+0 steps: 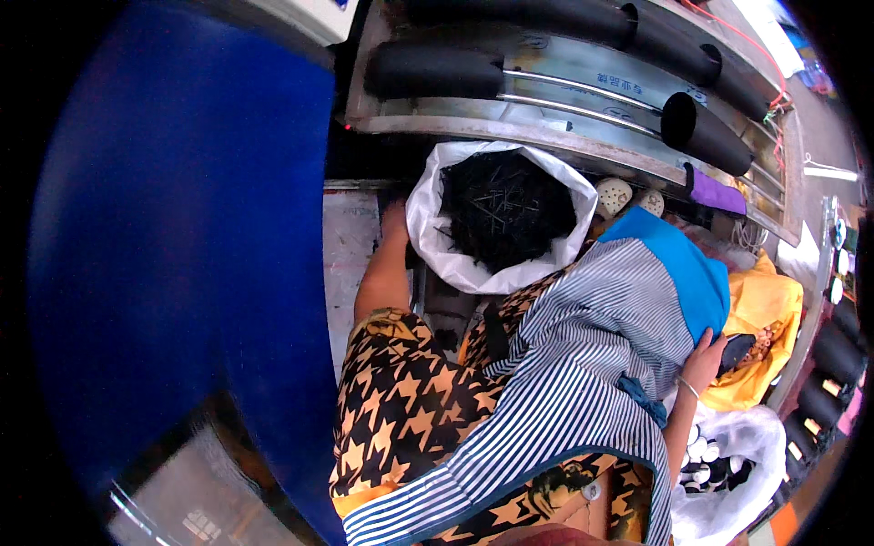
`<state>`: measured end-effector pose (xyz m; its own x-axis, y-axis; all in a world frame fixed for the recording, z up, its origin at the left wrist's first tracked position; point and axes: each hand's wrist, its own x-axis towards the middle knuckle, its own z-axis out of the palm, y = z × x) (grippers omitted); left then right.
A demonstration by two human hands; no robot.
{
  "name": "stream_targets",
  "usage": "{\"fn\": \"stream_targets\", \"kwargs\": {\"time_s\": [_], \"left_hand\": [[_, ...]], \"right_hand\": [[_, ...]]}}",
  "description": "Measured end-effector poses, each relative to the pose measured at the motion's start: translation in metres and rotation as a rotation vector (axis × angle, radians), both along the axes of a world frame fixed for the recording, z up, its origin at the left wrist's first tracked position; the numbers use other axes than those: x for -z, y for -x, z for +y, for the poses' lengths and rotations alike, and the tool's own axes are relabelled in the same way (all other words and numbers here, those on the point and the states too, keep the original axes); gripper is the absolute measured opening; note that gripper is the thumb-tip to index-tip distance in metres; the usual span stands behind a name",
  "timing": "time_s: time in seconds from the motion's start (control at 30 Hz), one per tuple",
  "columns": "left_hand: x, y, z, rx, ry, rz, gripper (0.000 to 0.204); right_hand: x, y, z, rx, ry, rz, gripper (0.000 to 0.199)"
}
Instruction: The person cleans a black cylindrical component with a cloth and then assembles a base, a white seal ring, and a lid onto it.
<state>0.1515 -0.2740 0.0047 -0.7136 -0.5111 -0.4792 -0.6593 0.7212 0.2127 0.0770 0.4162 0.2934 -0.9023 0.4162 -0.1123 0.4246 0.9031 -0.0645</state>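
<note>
Where the white sack (455, 259) of thin black rods (505, 205) stood open below the metal machine (583, 91), still heaped full, the left hand (393, 218) pressed its side (fingers hidden, state unclear). The right hand (708, 357) lay curled on a dark object (736, 350) by yellow cloth (765, 318).

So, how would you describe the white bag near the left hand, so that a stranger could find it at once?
Start at the long metal bench with black tubes across the top of the view. Just below its front edge sits the white bag, its mouth rolled open, beside the left hand. Unlike the other white bag at lower right, which holds pale round pieces, it is full of thin black sticks.
</note>
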Motion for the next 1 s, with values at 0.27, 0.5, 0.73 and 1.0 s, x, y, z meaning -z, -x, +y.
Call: {"fn": "stream_targets", "kwargs": {"time_s": [0.27, 0.5, 0.73, 1.0], "left_hand": [[0.006, -0.013, 0.015, 0.145, 0.057, -0.314, 0.044], [-0.032, -0.065, 0.023, 0.279, 0.208, 0.011, 0.043], [-0.003, -0.036, 0.002, 0.355, 0.171, -0.116, 0.039], [-0.010, -0.046, 0.007, 0.492, 0.159, -0.183, 0.036]], "right_hand": [[0.012, -0.023, 0.037, 0.154, 0.059, 0.000, 0.053], [0.012, -0.015, 0.022, 0.073, 0.098, 0.087, 0.054], [0.017, -0.021, 0.044, 0.125, 0.096, 0.088, 0.054], [0.025, -0.051, 0.065, 0.251, 0.374, 0.236, 0.051]]}}
